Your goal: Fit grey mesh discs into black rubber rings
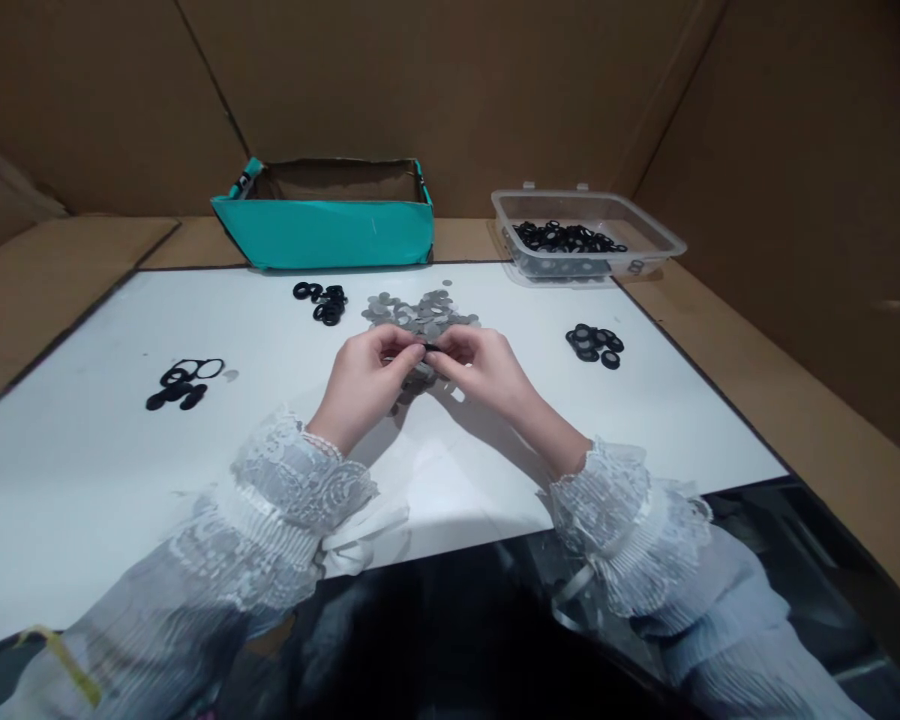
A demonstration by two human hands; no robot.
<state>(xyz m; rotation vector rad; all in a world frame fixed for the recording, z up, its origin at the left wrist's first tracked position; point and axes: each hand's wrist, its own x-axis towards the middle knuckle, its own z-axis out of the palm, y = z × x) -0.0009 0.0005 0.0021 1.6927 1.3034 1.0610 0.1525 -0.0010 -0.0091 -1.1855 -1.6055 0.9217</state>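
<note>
My left hand (371,375) and my right hand (484,370) meet over a heap of small grey discs (424,312) on the white board. Between the fingertips of both hands is a small black ring (430,347), pinched from either side and largely covered by fingers. Whether a disc sits inside it I cannot tell. Past my left hand lies a small group of black rings (326,302). To the right, a cluster of black rings with grey centres (595,344) rests on the board.
A teal open box (330,235) stands at the back left. At the back right, a clear plastic container (649,240) holds many black rings. Black rings and dark discs (184,383) lie at the left of the white board (82,480). Cardboard walls (450,80) enclose the back and sides.
</note>
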